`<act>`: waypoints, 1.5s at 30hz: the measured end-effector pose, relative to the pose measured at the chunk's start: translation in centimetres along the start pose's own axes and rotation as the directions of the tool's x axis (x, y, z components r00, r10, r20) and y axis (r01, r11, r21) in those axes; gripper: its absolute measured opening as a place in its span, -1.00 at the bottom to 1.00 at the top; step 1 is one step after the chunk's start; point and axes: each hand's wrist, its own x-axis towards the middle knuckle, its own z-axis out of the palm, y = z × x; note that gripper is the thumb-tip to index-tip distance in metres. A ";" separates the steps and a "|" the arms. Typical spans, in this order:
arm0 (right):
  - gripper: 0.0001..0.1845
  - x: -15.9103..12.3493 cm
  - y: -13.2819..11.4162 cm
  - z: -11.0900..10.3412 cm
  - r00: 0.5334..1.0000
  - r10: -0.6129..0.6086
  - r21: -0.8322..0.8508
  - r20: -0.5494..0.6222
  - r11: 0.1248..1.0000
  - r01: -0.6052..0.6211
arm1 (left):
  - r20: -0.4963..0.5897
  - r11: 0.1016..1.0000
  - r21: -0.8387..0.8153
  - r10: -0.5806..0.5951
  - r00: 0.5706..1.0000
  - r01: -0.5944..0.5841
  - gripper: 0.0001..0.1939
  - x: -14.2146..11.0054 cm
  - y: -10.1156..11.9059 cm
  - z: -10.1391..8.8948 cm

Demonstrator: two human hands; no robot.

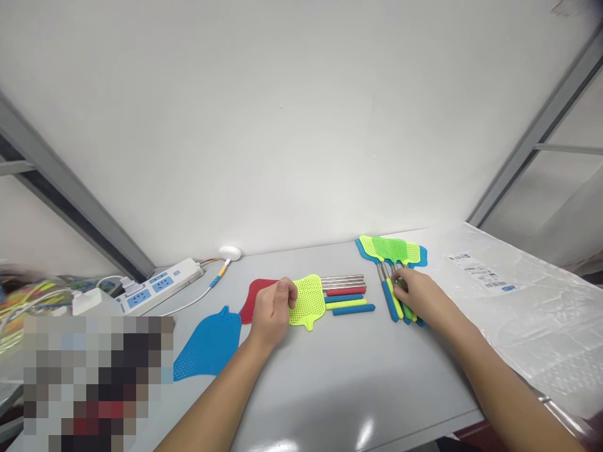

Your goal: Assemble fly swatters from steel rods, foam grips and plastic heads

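Yellow-green plastic mesh fly swatter head [308, 302] lies flat on the grey surface [330, 392], with a red head [253, 300] just left of it and a blue head [207, 344] further left, nearer us. Our left hand [274, 314] rests across the yellow-green and red heads, its fingers [286, 292] curled closed; we cannot tell whether they grip either head. Just right of these lies a tidy row of steel rods [343, 281] and coloured handle sleeves [348, 301], separate from the heads. Further right, a bunch of assembled fly swatters [391, 249] has its mesh heads fanned toward the wall and its shafts gathered toward us. Our right hand [417, 295] is at the shafts, its fingers [400, 279] curved closely around them in a partly closed hold. As far as we can judge, the bunched swatters have heads joined to shafts, while the three loose heads, the rods and the sleeves remain unjoined. A power strip [157, 285] sits at the left, and a clear plastic sheet [522, 307] covers the right side.
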 end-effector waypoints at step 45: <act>-0.82 1.1 -8.5 0.5 0.708 -0.702 0.052 0.076 0.712 0.701 | 0.079 0.841 0.541 -0.083 0.993 0.027 -0.43 0.8 -0.6 0.7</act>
